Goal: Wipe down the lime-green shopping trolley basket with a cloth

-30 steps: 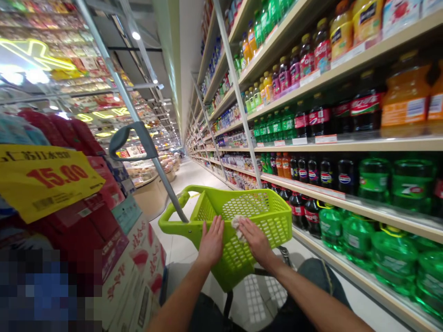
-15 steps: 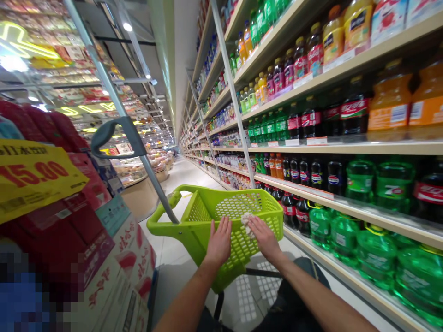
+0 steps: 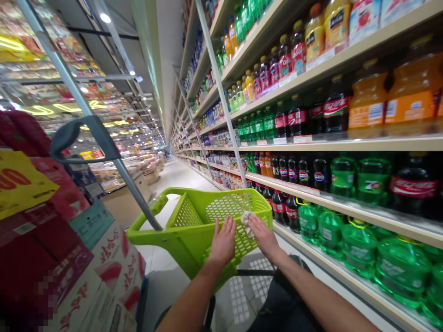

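A lime-green shopping basket cart (image 3: 194, 240) stands in front of me, with a grey pole (image 3: 133, 191) and a grey handle (image 3: 86, 140) rising on its left. My left hand (image 3: 223, 240) lies flat against the side of the basket, fingers stretched and pointing up, holding nothing. Beside it, my right hand (image 3: 261, 236) presses a crumpled whitish cloth (image 3: 246, 222) against the basket's side near the rim. The cloth sits under and beside the fingertips. Perforated mesh shows between and around the two hands.
Shelves (image 3: 346, 145) of bottled drinks run along the right, with large green bottles (image 3: 401, 263) at the bottom. Stacked cartons (image 3: 114, 263) with a yellow price sign (image 3: 22, 184) stand close on the left. A tiled aisle (image 3: 180, 173) stretches ahead between shelves and displays.
The view has turned slightly, so the cart and shelves sit further left. My left hand is now nearer my right hand along the basket's side. The cloth remains at my right fingertips.
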`<state>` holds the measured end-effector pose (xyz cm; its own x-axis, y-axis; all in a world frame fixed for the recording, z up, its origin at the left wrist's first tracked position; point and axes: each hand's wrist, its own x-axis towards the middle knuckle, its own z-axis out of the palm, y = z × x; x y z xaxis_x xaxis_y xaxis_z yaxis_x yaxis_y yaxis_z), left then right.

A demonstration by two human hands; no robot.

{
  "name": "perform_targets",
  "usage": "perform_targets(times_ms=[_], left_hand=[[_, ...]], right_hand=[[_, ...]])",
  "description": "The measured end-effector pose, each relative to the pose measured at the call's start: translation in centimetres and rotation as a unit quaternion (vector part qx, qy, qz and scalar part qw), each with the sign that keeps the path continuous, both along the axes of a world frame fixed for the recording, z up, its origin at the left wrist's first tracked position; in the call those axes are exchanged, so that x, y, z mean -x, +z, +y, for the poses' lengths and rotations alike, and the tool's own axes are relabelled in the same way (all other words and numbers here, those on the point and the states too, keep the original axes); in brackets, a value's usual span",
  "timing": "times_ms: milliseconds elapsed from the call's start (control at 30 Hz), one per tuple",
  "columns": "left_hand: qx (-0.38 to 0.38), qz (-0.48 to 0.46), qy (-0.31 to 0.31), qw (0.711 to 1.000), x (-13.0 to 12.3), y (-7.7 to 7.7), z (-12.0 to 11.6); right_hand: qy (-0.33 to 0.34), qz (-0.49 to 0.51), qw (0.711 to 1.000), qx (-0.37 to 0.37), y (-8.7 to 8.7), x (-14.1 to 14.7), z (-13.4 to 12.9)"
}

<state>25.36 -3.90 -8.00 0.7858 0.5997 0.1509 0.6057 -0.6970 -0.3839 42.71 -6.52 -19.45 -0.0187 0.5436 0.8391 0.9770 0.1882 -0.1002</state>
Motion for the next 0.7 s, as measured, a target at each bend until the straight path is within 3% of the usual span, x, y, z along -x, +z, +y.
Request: perform_targets(times_ms=[100,167,367,433,567,633,700], left_hand=[[-0.011,0.018,-0.009,1.000,-0.5,0.0,0.1],[-0.015,0.026,-0.012,0.999,-0.6,0.0,0.3],[0.000,0.020,-0.018,1.000,-2.7,-0.3,0.0],[0.004,0.025,-0.030,0.999,-3.5,-0.4,-0.3],[0.013,0.028,-0.043,0.999,-4.2,-0.4,-0.6],[0.015,0.026,-0.041,0.999,-4.1,-0.3,-0.5],[0.015,0.026,-0.036,0.999,-4.1,-0.3,-0.4]], right_hand=[[0.007,-0.013,0.999,0.048,-3.3,-0.2,-0.6],[0.007,-0.011,0.998,0.062,-4.2,-0.4,-1.4],[-0.011,0.033,0.999,-0.016,0.1,-2.8,-0.9],[-0.020,0.022,1.000,-0.003,-0.5,-3.6,-0.5],[-0.018,-0.015,0.998,0.060,-3.9,-4.5,-1.4],[-0.022,-0.010,0.999,0.046,-3.7,-5.1,-2.0],[-0.034,0.013,0.999,0.007,-2.2,-6.1,-2.1]])
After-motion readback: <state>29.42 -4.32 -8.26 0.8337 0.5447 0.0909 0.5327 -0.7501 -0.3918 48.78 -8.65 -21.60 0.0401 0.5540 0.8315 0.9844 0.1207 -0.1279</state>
